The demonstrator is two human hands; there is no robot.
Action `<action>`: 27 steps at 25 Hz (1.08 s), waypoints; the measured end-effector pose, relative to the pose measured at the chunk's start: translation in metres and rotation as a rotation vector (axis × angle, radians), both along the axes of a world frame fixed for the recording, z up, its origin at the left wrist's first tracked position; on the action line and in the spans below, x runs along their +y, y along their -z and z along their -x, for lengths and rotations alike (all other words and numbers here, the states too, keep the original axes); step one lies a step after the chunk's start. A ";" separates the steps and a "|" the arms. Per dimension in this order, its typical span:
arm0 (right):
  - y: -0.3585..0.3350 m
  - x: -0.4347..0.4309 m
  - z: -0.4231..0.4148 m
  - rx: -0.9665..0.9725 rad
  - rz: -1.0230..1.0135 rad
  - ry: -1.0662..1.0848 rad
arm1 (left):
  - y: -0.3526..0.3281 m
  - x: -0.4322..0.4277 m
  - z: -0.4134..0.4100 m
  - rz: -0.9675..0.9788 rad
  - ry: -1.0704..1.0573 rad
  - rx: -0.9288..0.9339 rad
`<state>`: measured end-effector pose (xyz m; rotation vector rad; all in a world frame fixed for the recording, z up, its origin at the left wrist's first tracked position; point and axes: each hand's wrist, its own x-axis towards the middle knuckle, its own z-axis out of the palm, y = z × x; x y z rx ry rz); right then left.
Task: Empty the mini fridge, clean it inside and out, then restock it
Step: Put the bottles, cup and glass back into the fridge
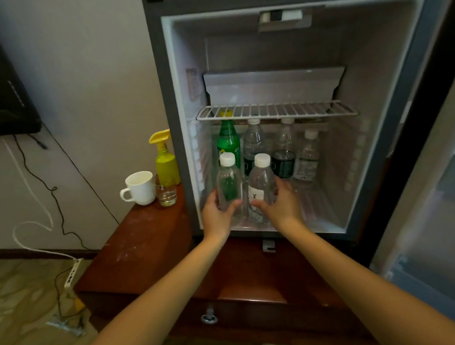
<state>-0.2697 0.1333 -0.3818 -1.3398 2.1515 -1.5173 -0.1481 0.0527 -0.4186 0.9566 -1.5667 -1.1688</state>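
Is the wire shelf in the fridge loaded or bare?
Bare. Nothing rests on the wire shelf; all six bottles stand on the fridge floor below it, the green bottle among them.

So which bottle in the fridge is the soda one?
Look inside the open mini fridge, on the floor below the wire shelf. In the back row, go to the far left. The green bottle with a yellow cap is the only coloured one; every other bottle is clear with a white cap.

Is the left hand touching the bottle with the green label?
Touching: the head view shows the left hand wrapped around the green-label bottle.
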 end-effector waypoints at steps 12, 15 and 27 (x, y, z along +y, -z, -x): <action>0.010 -0.036 0.003 0.035 0.060 0.115 | 0.003 -0.024 0.021 0.046 -0.006 0.018; 0.011 -0.037 0.001 0.037 0.043 0.137 | 0.002 -0.020 0.022 0.007 -0.006 -0.021; -0.016 0.016 -0.080 0.196 0.325 -0.178 | -0.046 -0.038 -0.141 0.187 -0.186 0.039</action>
